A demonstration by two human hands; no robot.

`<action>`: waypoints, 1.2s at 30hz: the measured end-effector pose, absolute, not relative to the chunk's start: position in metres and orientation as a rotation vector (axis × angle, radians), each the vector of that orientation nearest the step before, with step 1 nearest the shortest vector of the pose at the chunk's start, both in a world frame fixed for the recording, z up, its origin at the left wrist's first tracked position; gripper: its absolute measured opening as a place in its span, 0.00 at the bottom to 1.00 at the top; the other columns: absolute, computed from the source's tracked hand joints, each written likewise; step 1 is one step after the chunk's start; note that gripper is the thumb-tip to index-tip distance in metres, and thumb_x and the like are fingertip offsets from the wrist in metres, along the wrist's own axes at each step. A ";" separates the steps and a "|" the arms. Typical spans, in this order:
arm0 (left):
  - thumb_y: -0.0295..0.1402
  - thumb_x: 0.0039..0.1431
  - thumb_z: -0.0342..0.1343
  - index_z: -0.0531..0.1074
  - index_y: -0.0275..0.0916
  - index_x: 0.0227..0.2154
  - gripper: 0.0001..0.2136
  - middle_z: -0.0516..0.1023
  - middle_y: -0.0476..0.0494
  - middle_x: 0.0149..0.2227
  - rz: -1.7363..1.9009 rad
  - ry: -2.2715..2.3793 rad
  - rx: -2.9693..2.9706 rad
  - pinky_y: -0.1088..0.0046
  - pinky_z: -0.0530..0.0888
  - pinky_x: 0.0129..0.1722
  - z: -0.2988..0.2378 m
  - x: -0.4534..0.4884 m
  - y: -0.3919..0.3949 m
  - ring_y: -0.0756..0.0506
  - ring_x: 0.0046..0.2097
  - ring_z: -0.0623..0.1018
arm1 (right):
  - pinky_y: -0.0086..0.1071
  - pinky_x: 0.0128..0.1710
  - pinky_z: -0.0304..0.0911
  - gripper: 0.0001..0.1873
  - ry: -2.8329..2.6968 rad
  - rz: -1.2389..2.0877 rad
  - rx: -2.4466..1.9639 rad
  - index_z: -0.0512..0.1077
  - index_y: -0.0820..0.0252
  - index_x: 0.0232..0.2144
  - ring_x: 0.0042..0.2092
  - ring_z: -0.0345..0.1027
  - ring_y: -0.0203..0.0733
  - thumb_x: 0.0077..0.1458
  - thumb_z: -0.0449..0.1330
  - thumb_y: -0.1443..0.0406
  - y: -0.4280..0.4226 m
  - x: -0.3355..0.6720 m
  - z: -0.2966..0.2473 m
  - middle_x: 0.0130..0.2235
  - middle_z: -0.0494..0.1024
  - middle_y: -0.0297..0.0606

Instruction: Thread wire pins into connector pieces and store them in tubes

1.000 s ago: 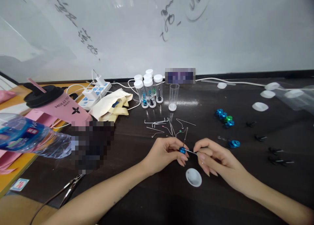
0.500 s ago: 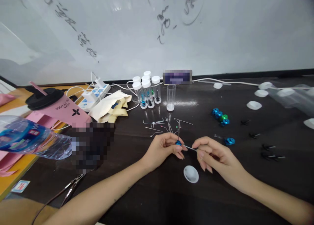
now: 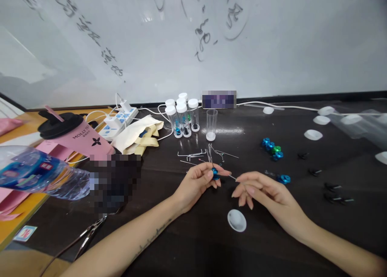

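Observation:
My left hand (image 3: 192,186) pinches a small blue metallic part (image 3: 215,174) between thumb and fingers, and a thin dark shaft rises from its top. In my right hand (image 3: 270,190), thumb and fingers hold a thin metal rod that looks like a hex key (image 3: 232,177). It points left toward the blue part, and its tip lies by my left fingertips; I cannot tell whether it touches the part. Below my hands sits a small white dish (image 3: 232,224), with tiny contents too small to make out. Several L-shaped hex keys (image 3: 193,154) lie just beyond my left hand.
Capped clear tubes (image 3: 183,120) stand at the back beside an uncapped tube (image 3: 211,124). To the right lie blue and green metal parts (image 3: 276,149), black pieces (image 3: 331,186) and white cups (image 3: 313,135). A pink cup (image 3: 84,137), bottle (image 3: 45,170) and pliers (image 3: 90,232) are at left.
My left hand has tilted the blue part and shifted it slightly left. My right hand has moved slightly left along with the rod, its fingers more spread. The view has tipped up a little.

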State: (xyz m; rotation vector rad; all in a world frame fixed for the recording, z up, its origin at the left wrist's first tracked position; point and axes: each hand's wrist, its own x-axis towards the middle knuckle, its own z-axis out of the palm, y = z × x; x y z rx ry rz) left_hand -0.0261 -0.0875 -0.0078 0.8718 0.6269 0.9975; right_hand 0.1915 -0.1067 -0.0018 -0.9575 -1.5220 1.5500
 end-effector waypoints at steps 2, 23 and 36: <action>0.32 0.61 0.57 0.76 0.33 0.42 0.10 0.80 0.33 0.46 0.987 0.628 0.864 0.75 0.70 0.39 -0.008 -0.026 -0.088 0.51 0.34 0.75 | 0.31 0.31 0.65 0.09 -1.576 1.508 -0.977 0.73 0.56 0.41 0.34 0.73 0.39 0.65 0.54 0.61 -0.107 0.193 -0.001 0.36 0.80 0.39; 0.38 0.57 0.61 0.74 0.35 0.36 0.11 0.74 0.47 0.30 1.171 0.728 0.925 0.77 0.62 0.26 -0.009 -0.027 -0.086 0.55 0.25 0.65 | 0.38 0.38 0.63 0.15 -2.256 0.860 -1.177 0.73 0.55 0.31 0.38 0.68 0.45 0.66 0.50 0.62 -0.110 0.188 0.005 0.33 0.74 0.39; 0.33 0.55 0.63 0.75 0.34 0.38 0.10 0.79 0.42 0.37 1.157 0.697 0.874 0.75 0.74 0.35 -0.009 -0.027 -0.087 0.52 0.31 0.76 | 0.45 0.48 0.64 0.08 -2.364 0.498 -1.140 0.72 0.53 0.40 0.39 0.71 0.46 0.63 0.54 0.65 -0.113 0.189 -0.012 0.37 0.77 0.37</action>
